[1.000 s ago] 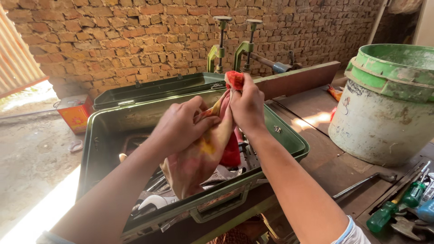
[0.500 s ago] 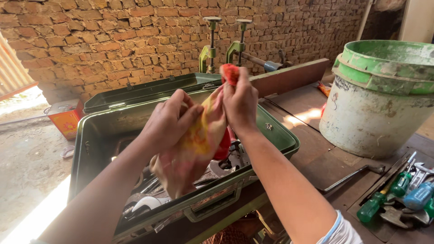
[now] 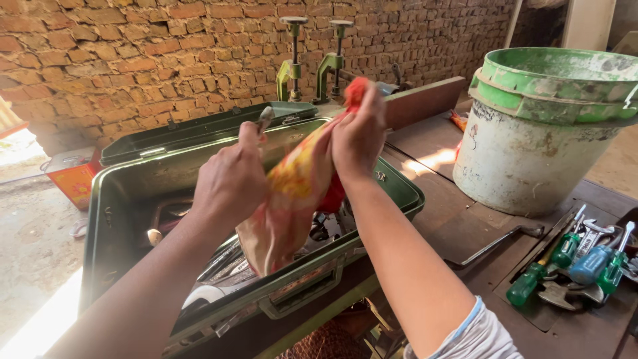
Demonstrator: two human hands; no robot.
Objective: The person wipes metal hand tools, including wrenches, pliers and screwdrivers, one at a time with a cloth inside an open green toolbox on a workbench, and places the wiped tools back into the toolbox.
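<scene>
My right hand (image 3: 359, 136) pinches the red top end of a red, yellow and pink cloth (image 3: 296, 179) and holds it up. My left hand (image 3: 229, 179) is closed around the cloth's left side, lower down. A grey metal tip (image 3: 265, 118) sticks up just above my left fingers; I cannot tell whether it is in my grip. The cloth hangs over an open green metal toolbox (image 3: 133, 193). Several wrenches and other steel tools (image 3: 222, 262) lie inside the box.
A stained white bucket with green pails nested in it (image 3: 531, 153) stands on the wooden bench at right. Green-handled screwdrivers (image 3: 565, 249), a blue-handled tool (image 3: 590, 264) and a bent metal bar (image 3: 495, 244) lie near it. Green clamps (image 3: 292, 70) stand before a brick wall. An orange tin (image 3: 70, 179) sits on the ground.
My right hand has lifted the cloth's top end up and to the right. My left hand has slid leftward along it, and a metal tip now shows above it. The view has shifted right.
</scene>
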